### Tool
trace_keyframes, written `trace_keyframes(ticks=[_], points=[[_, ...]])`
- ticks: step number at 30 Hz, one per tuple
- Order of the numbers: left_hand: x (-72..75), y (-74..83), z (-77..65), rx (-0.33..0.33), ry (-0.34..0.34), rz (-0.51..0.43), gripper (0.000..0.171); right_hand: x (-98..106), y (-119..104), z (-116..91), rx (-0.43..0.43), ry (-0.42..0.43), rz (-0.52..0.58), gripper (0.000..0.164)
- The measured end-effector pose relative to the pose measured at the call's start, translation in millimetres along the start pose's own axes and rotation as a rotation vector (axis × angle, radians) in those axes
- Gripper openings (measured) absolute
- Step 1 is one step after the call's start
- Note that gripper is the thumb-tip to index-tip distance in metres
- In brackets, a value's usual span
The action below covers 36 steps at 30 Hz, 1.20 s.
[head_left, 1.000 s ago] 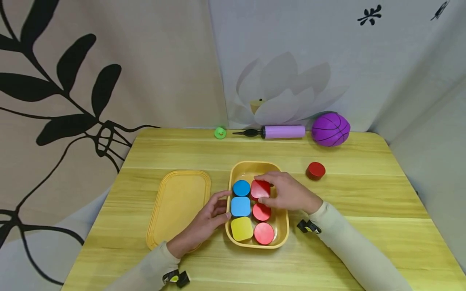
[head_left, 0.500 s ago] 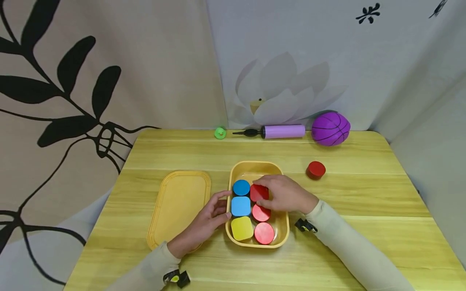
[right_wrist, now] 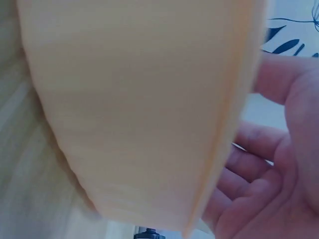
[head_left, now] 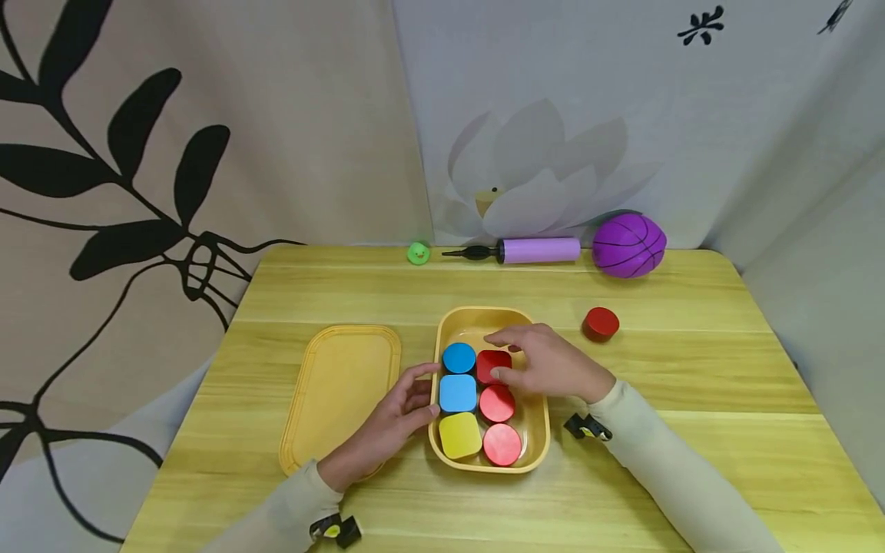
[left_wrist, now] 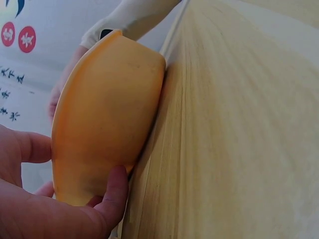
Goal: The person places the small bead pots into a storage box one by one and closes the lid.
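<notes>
A smooth golden-yellow rectangular box (head_left: 473, 332) with rounded corners stood on the wood-grained tabletop (head_left: 698, 369); it formed the centre of the dial, twelve o'clock being the far edge. The person's left hand (head_left: 390, 415) was at nine o'clock, fingers spread and loosely bent, touching the box's outer wall; the left wrist view showed one digit near the rim and another lower down. The right hand (head_left: 546, 361) reached in from three o'clock, thumb and index finger parted over the red rounded-square block (head_left: 488, 361). The thumb overlapped that block's near right corner; whether it touched could not be told. The other right fingertips were partly hidden.

The red rounded-square block sat inside the box just past the middle, toward twelve. A red round block (head_left: 497, 404) lay near the centre and a pinkish-red round block (head_left: 502, 445) toward six. A blue round block (head_left: 459, 358) was at eleven, a light-blue rounded-square block (head_left: 458, 393) at nine, and a yellow rounded-square block (head_left: 459, 436) at seven.

Outside, a matching flat golden-yellow lid (head_left: 339, 392) lay at nine o'clock, partly beneath the left forearm in view. A dark-red round block (head_left: 600, 324) stood at two.
</notes>
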<state>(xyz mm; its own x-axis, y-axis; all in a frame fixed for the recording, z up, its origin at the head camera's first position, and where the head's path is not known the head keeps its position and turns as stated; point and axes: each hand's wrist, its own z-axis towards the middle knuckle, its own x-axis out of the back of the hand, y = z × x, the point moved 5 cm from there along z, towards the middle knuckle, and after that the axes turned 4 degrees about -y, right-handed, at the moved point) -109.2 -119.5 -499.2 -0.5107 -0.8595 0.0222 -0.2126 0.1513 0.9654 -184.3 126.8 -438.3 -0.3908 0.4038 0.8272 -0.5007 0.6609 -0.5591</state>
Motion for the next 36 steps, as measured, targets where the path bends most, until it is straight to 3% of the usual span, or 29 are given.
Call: trace_keyframes(ticks=[8,14,23,36], points=[[0.4,1.2,-0.2,0.006,0.015,-0.001,0.058,23.7,8.4,-4.8,0.074,0.154,0.149,0.046],[1.0,0.0,-1.3,0.019,0.024,-0.011,0.059,41.2,20.7,-13.6,0.061,0.272,0.164,0.039],[0.3,0.3,-0.2,0.009,0.018,-0.007,0.059,57.5,54.8,-36.0,-0.028,0.436,0.150,0.030],[-0.8,2.2,-0.7,-0.001,0.002,0.007,0.059,65.8,110.0,-63.9,-0.258,0.525,0.144,0.038]])
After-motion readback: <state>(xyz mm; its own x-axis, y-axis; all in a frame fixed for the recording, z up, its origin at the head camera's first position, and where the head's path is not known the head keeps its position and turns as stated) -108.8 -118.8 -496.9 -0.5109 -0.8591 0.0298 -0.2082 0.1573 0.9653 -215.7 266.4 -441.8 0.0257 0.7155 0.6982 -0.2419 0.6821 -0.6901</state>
